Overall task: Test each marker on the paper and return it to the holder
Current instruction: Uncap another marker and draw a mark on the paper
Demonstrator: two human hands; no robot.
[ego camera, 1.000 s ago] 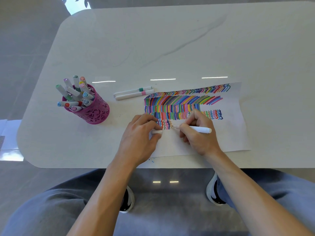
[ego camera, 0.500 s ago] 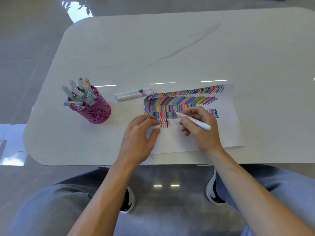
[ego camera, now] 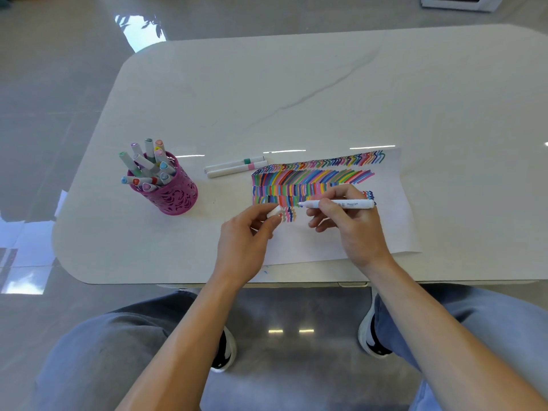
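**Marker off the paper, tip turned toward its cap**

A second ago my right hand (ego camera: 355,229) had the white marker (ego camera: 347,204) slanted down, its tip on the lowest row of squiggles. Now the marker lies nearly level above the paper (ego camera: 394,232), just right of the frame's centre. My thumb and curled fingers pinch its barrel, and the tip points left. My left hand (ego camera: 243,241), which lay curled on the sheet's left edge, has tipped up. Its thumb and forefinger pinch the white cap (ego camera: 273,211), near the tip but not touching it. The short new squiggles sit between my two hands.

The pink holder (ego camera: 175,194) stands at centre left, unmoved and crowded with capped markers leaning outward. Two more markers (ego camera: 234,167) lie side by side between the holder and the paper's upper left corner, where they were before.

The white table (ego camera: 296,99) has rounded corners, a faint grey vein running to the upper right, and bright light streaks above the paper. Around it is glossy grey floor (ego camera: 59,84), with a window reflection at the upper left. At the bottom of the frame are my grey trousers and two black-and-white shoes (ego camera: 225,351).
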